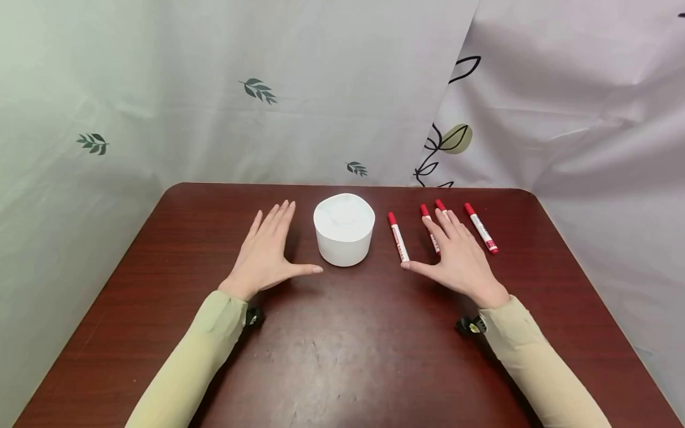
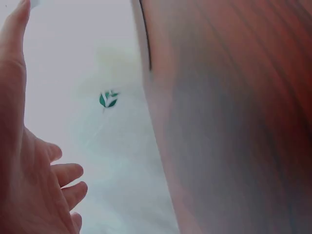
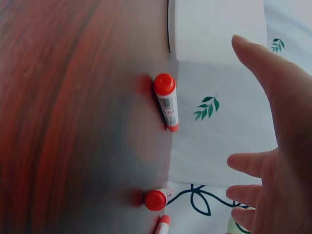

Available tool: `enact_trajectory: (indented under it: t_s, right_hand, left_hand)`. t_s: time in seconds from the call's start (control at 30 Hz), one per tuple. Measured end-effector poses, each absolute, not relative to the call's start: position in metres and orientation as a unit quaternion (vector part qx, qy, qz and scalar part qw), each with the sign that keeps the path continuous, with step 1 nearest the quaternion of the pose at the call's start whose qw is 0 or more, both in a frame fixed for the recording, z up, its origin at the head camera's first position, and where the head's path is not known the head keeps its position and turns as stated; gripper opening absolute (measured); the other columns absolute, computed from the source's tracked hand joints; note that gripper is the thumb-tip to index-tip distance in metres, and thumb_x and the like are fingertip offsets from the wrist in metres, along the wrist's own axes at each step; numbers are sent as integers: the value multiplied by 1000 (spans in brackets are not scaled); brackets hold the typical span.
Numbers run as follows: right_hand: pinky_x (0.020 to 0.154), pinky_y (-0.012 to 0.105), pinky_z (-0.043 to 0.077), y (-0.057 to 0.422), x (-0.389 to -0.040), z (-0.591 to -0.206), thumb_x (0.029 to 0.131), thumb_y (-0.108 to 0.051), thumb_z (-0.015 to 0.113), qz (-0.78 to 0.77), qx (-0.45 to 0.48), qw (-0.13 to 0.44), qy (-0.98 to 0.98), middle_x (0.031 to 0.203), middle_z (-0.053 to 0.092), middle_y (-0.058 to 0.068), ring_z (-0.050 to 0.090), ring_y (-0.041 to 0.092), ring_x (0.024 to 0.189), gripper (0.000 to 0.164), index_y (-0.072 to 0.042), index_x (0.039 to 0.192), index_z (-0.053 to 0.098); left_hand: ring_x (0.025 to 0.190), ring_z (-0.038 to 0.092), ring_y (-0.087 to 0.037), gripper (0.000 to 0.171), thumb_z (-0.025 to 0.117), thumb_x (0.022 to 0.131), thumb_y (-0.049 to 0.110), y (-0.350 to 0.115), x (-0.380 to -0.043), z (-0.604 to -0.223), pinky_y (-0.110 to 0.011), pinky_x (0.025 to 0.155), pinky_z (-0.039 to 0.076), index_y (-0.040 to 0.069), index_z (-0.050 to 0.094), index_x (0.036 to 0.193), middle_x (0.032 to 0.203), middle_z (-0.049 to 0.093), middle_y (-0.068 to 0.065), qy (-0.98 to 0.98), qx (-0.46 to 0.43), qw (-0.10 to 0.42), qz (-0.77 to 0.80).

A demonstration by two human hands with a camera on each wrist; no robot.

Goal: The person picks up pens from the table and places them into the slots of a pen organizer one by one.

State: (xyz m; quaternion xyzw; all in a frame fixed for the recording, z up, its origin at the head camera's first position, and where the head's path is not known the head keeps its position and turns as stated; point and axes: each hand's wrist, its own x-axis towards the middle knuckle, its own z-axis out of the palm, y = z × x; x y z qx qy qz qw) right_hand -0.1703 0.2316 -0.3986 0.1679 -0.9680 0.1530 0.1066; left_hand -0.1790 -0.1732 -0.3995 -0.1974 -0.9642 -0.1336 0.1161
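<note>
A white round container (image 1: pixel 344 238) stands at the middle of the table, its top slightly uneven in outline. Left of it my left hand (image 1: pixel 267 255) is held with straight fingers and thumb spread out, touching nothing that I can see. On the other side my right hand (image 1: pixel 460 261) hovers over the red-capped markers, fingers straight and thumb out. One marker (image 1: pixel 398 238) lies between the container and that hand; another marker (image 1: pixel 481 229) lies to its right. Two more are partly hidden by the fingers. In the right wrist view a marker (image 3: pixel 166 102) lies apart from the hand.
The dark red wooden table (image 1: pixel 332 356) has rounded far corners. Behind it hangs a pale curtain (image 1: pixel 214 131) with leaf prints. A black strap device (image 1: pixel 471 325) sits on the right wrist, and a similar one (image 1: pixel 254 317) on the left.
</note>
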Motion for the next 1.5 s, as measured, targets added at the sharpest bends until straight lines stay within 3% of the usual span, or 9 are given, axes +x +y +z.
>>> enact_trajectory:
  t_s: [0.27,0.4,0.53,0.7,0.83,1.03,1.5]
  right_hand:
    - [117,55,24,222,-176,-401,81,-56,81,196,175,84,-961,157,38,21,25,38,149,95,2,148,48]
    - [114,54,31,215,-177,-402,82,-47,83,236,162,53,-957,150,47,20,36,38,143,87,1,146,49]
    - [106,52,40,210,-179,-406,82,-42,84,253,145,40,-956,138,57,19,50,36,128,79,0,141,55]
    - [88,49,49,206,-182,-410,81,-36,86,260,131,46,-956,112,68,14,63,29,100,63,-1,129,64]
    - [75,44,50,201,-184,-412,80,-34,87,258,128,46,-956,94,67,7,63,23,83,56,-2,122,68]
    - [61,37,44,198,-184,-414,79,-33,87,246,123,43,-960,75,59,0,54,19,67,47,-4,113,72]
    - [54,36,43,199,-188,-417,84,-28,83,238,108,42,-964,67,58,-3,54,18,61,21,-11,94,75]
  left_hand:
    - [153,17,-24,137,62,65,93,-145,-187,-389,-38,123,3,8,18,163,166,24,-9,-945,-220,132,-201]
    - [151,22,-22,134,70,66,86,-132,-191,-381,-40,122,18,11,19,163,165,25,-5,-931,-212,117,-273]
    - [148,27,-18,133,78,63,81,-120,-195,-377,-45,115,32,14,22,163,164,27,1,-915,-185,99,-345]
    - [141,39,-21,132,89,59,69,-114,-202,-379,-45,111,38,13,28,161,159,38,-2,-896,-168,84,-402]
    - [135,46,-22,129,95,56,61,-112,-206,-385,-43,109,40,12,33,159,153,46,-6,-883,-164,82,-433]
    - [134,46,-27,123,94,57,62,-111,-206,-389,-45,108,41,13,40,156,150,49,-3,-883,-151,77,-438]
    - [128,49,-27,114,97,56,55,-109,-208,-384,-44,105,41,10,47,148,141,54,-3,-889,-147,62,-430]
